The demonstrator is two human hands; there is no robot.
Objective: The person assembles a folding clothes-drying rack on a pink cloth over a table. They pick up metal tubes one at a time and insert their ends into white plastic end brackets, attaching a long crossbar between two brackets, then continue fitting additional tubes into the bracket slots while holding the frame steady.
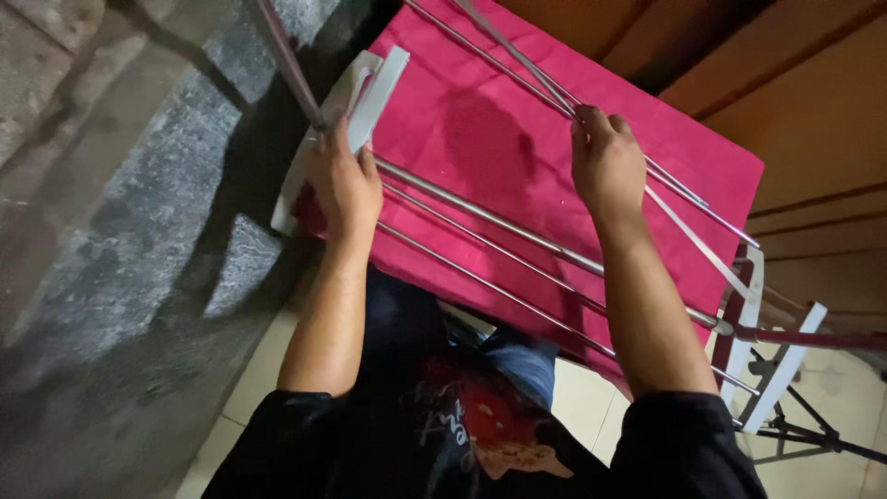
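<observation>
A person leans over a folding drying rack draped with a magenta cloth (517, 139). At ten o'clock, the left hand (344, 185) clasps the rack's white end bracket (370, 92). At one o'clock, the right hand (605, 166) closes around a thin metal rail (517, 57), perhaps pinching cloth too; the dim light obscures this. The cloth appears mid-spreading; smoothing it further would call for both hands pulling outward.

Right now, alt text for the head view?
Seen from above, a person spreads a magenta cloth over the metal rods of a drying rack. The left hand grips the rack's white end piece; the right hand presses on a rod.
</observation>
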